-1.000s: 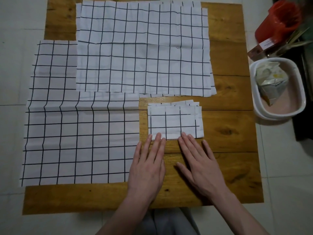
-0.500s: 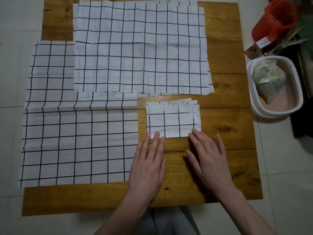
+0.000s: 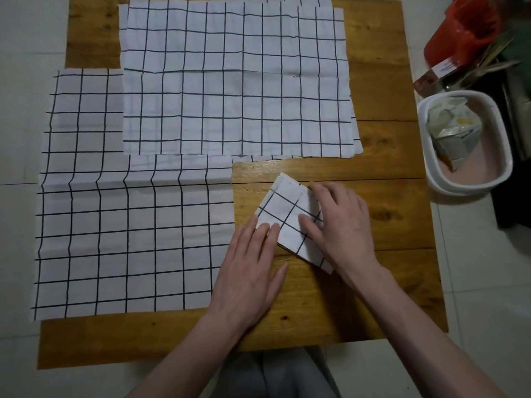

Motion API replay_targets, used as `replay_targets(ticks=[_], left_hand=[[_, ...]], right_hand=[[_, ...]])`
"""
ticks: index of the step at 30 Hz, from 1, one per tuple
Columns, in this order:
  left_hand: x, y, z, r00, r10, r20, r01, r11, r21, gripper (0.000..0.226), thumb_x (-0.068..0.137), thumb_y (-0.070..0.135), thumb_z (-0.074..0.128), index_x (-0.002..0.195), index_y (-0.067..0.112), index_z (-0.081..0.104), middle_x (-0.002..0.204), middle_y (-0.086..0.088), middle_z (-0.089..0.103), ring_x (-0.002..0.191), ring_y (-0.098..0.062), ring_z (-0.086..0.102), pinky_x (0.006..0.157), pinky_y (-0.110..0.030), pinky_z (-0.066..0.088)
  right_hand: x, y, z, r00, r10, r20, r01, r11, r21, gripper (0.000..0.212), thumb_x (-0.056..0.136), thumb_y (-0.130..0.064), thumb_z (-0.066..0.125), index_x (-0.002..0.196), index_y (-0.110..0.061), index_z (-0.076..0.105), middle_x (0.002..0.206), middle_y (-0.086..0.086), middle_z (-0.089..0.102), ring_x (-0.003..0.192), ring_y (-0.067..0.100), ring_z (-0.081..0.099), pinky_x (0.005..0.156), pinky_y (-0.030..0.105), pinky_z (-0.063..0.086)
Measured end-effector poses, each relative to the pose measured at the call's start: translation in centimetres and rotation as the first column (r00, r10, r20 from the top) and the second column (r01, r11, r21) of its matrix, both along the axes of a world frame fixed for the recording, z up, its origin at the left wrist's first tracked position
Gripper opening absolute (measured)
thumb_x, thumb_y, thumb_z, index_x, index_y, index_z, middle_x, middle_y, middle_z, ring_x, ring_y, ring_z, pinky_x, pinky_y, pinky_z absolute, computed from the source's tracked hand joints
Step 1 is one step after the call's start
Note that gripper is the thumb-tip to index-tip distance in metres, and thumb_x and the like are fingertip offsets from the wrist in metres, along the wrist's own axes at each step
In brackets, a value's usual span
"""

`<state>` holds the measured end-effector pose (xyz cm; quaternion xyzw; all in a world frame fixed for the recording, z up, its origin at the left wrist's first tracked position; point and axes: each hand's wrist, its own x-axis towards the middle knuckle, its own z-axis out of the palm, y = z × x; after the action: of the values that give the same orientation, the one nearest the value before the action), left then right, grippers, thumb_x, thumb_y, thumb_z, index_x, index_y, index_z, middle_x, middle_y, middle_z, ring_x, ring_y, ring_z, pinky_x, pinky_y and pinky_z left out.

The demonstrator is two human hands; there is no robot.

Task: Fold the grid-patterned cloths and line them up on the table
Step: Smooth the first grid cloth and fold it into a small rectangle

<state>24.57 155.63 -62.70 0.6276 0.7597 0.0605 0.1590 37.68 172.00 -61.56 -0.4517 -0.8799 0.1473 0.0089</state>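
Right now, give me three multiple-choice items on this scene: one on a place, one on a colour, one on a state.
1. Where does the white tub stand?
A. on the floor right of the table
B. on the table
C. on the spread cloths

2. What colour are the grid lines on the folded cloth?
A. red
B. black
C. green

3. How does the folded cloth lie?
A. hanging off the table
B. spread fully open
C. folded small, skewed

Answers:
1 A, it sits beyond the table's edge.
2 B, dark lines on white.
3 C, the left hand and right hand touch it.
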Motion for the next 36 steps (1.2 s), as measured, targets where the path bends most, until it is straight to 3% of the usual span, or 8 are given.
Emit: replay_targets(ticks=[6, 11, 18, 22, 27, 31, 33, 36], left_hand=[[0.9, 0.5, 0.0, 0.998, 0.05, -0.042, -0.051, 0.998, -0.022, 0.063, 0.107, 0.048, 0.03, 0.155, 0.009, 0.041, 0.16, -0.016, 0.04, 0.155, -0.032, 0.027, 0.123, -0.056, 0.029], [2.0, 0.4, 0.2, 0.991, 0.122, -0.047, -0.122, 0.992, 0.003, 0.062, 0.106, 0.045, 0.036, 0.156, 0.01, 0.04, 0.15, -0.018, 0.045, 0.145, -0.034, 0.039, 0.121, -0.054, 0.034], [3.0, 1.6, 2.1, 0.894, 0.415, 0.167, -0.412, 0.91, -0.056, 0.062, 0.101, 0.045, 0.051, 0.153, 0.015, 0.035, 0.14, -0.006, 0.049, 0.123, -0.021, 0.048, 0.103, -0.04, 0.048], [2.6, 2.6, 3.3, 0.73, 0.498, 0.469, -0.497, 0.857, -0.137, 0.055, 0.104, 0.042, 0.05, 0.154, 0.026, 0.034, 0.126, 0.01, 0.054, 0.107, -0.005, 0.054, 0.093, -0.03, 0.053], [3.0, 4.1, 4.3, 0.318, 0.652, 0.689, -0.61, 0.697, -0.378, 0.052, 0.105, 0.037, 0.054, 0.154, 0.029, 0.039, 0.113, 0.014, 0.063, 0.096, 0.0, 0.065, 0.079, -0.022, 0.058], [4.7, 4.9, 4.9, 0.062, 0.638, 0.768, -0.564, 0.657, -0.5, 0.026, 0.107, 0.033, 0.05, 0.127, 0.021, 0.063, 0.111, 0.007, 0.07, 0.094, -0.003, 0.07, 0.07, -0.012, 0.056], [5.6, 5.2, 5.2, 0.012, 0.596, 0.803, -0.545, 0.677, -0.494, 0.021, 0.107, 0.028, 0.051, 0.113, 0.018, 0.068, 0.105, 0.002, 0.075, 0.094, -0.007, 0.072, 0.073, -0.02, 0.06], [7.0, 5.2, 5.6, 0.087, 0.567, 0.819, -0.574, 0.7, -0.425, 0.017, 0.106, 0.025, 0.055, 0.107, 0.019, 0.07, 0.1, 0.001, 0.075, 0.094, -0.014, 0.072, 0.079, -0.034, 0.064]], right_hand=[[-0.2, -2.0, 1.0, 0.965, -0.253, 0.075, 0.261, 0.955, -0.143, 0.043, 0.09, -0.043, 0.068, 0.126, -0.021, 0.057, 0.112, 0.0, 0.058, 0.105, 0.024, 0.053, 0.092, 0.041, 0.039], [0.3, -3.4, 1.5, 0.923, -0.377, -0.08, 0.337, 0.89, -0.308, 0.017, 0.099, -0.03, 0.063, 0.095, -0.022, 0.048, 0.092, -0.008, 0.052, 0.084, 0.017, 0.053, 0.076, 0.041, 0.049], [2.3, -5.0, 3.0, 0.778, -0.557, -0.29, 0.268, 0.712, -0.648, 0.015, 0.101, -0.025, 0.064, 0.115, -0.029, 0.058, 0.103, -0.014, 0.069, 0.093, -0.003, 0.067, 0.073, 0.022, 0.06], [3.5, -4.9, 3.5, 0.675, -0.662, -0.324, 0.225, 0.604, -0.764, 0.019, 0.099, -0.02, 0.067, 0.116, -0.027, 0.061, 0.109, -0.009, 0.073, 0.099, 0.007, 0.072, 0.072, 0.029, 0.063], [5.3, -3.8, 4.8, 0.592, -0.723, -0.356, 0.159, 0.538, -0.828, 0.019, 0.099, -0.011, 0.066, 0.116, -0.015, 0.061, 0.106, -0.005, 0.075, 0.096, 0.012, 0.075, 0.068, 0.025, 0.061], [7.3, -2.9, 5.7, 0.571, -0.731, -0.372, 0.091, 0.507, -0.857, 0.02, 0.099, -0.008, 0.063, 0.118, -0.012, 0.059, 0.109, -0.006, 0.075, 0.096, 0.016, 0.076, 0.068, 0.027, 0.062], [8.4, -2.6, 5.9, 0.576, -0.727, -0.374, 0.088, 0.511, -0.855, 0.019, 0.1, -0.009, 0.063, 0.118, -0.013, 0.059, 0.107, -0.008, 0.075, 0.095, 0.015, 0.076, 0.067, 0.026, 0.062], [10.0, -2.3, 5.9, 0.567, -0.738, -0.365, 0.131, 0.519, -0.845, 0.011, 0.102, -0.016, 0.061, 0.112, -0.015, 0.063, 0.103, -0.004, 0.076, 0.091, 0.016, 0.076, 0.065, 0.027, 0.062]])
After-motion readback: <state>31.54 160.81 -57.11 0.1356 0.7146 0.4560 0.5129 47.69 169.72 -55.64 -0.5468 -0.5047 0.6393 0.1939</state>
